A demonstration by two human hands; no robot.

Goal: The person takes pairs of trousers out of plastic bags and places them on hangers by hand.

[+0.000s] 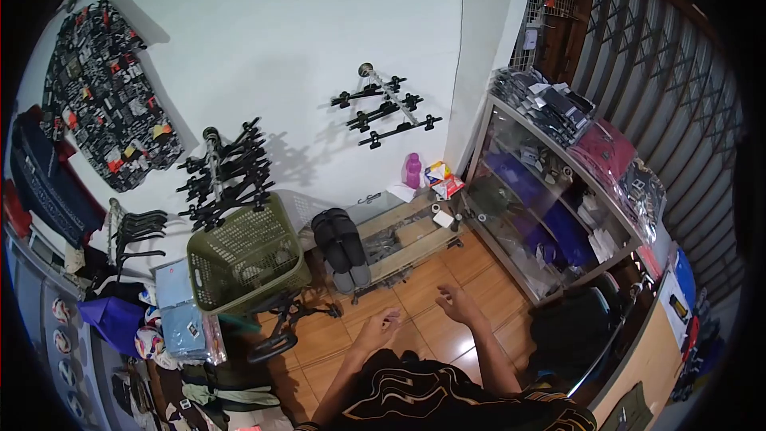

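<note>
My left hand (378, 330) is held in front of my body above the tiled floor, its fingers loosely bent and apart, with nothing visible in them. To its right, my right hand (460, 306) hovers with fingers partly spread, also bare. Beyond both hands stands a low wooden rack (415, 231). Dark slippers (338, 238) rest at its left end, with a grey pair of soles (351, 278) showing below them. On its right end are a small white item (443, 219), a purple bottle (412, 169) and a yellow and red packet (444, 180).
A green plastic basket (247, 259) stands left of the rack, with a black-framed object (289, 323) below it. Wall racks hold black clip hangers (227, 175). On the right is a glass display case (550, 199) topped with bagged clothes. Orange tiles (427, 327) cover the floor.
</note>
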